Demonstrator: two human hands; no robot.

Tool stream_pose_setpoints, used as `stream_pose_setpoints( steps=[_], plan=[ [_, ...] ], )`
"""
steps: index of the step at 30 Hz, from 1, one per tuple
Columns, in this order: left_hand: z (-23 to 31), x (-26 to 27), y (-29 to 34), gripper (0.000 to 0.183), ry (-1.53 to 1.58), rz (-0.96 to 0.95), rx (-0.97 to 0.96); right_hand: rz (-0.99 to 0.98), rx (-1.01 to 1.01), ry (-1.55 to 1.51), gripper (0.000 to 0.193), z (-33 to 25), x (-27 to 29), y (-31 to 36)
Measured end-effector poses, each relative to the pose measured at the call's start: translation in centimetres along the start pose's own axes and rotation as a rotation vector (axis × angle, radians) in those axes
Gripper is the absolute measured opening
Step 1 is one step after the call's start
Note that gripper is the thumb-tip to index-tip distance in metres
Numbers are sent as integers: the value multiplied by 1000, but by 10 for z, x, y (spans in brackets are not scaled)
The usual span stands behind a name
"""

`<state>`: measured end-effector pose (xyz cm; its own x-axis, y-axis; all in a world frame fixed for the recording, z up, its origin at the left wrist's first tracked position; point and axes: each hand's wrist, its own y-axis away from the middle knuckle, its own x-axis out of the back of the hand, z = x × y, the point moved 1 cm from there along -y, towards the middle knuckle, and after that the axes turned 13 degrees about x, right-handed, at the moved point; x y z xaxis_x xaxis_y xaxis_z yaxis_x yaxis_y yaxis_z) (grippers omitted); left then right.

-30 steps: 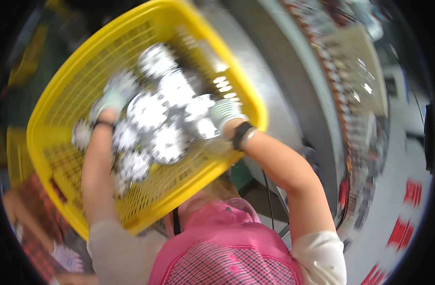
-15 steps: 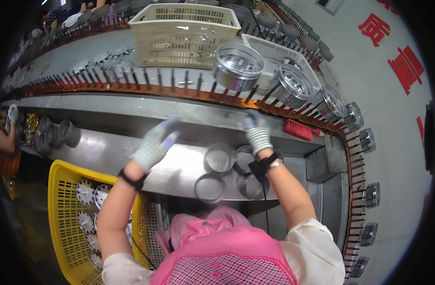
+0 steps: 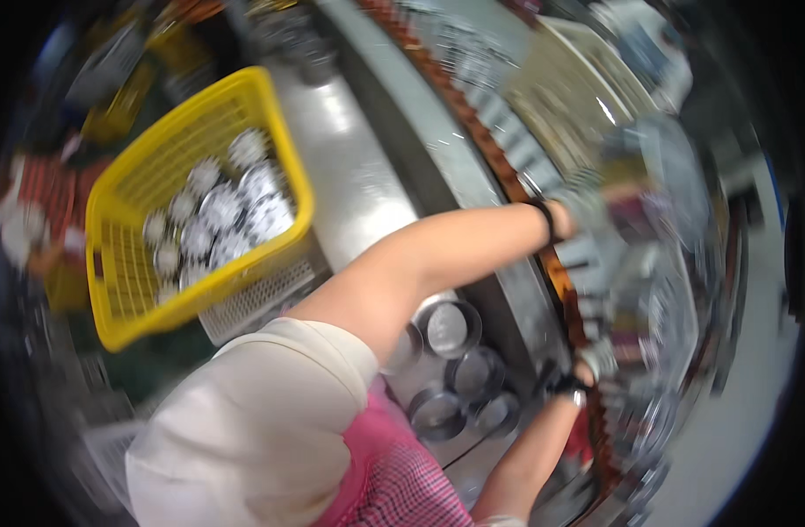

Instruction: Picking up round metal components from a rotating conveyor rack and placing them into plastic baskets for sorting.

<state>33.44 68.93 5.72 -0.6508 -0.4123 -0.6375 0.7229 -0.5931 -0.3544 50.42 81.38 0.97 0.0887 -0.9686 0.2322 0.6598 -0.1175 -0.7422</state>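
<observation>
Both hands reach across the counter toward the right side of the view, well apart from each other. The left hand, in a pale striped glove, is at a round shiny drum; the right hand, gloved alike, is at a second drum, nearer the person. Motion blur hides the fingers of both hands, so how far open they are, and whether either grips its drum, cannot be told. Both drums are smeared too; they lie past the rail, a brown strip set with a row of pegs. A cream crate is just beyond the left hand.

The left forearm crosses above several dark round tins, which sit close together; one has a pale inside, and another is partly covered by the arm. Both wrists wear black bands. A red brush is just beside the right forearm.

To the left, a yellow basket holds a cluster of silver parts, with a pale perforated crate below its near edge. At the far left, a blurred co-worker wears red.
</observation>
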Motion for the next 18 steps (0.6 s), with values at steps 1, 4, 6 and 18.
stream_pose_setpoints(
  steps=[1,4,6,18],
  plan=[
    [31,-1,16,37,-9,74,-71,52,-29,216,31,28,-17,-31],
    [89,-23,82,42,-861,295,-448,156,-135,603,30,78,8,-79],
    [145,-14,102,52,-1529,459,-648,402,-24,-327,37,101,4,-135],
    [257,336,548,31,-1873,1318,712,238,888,-2144,23,-230,399,-10]
  ],
)
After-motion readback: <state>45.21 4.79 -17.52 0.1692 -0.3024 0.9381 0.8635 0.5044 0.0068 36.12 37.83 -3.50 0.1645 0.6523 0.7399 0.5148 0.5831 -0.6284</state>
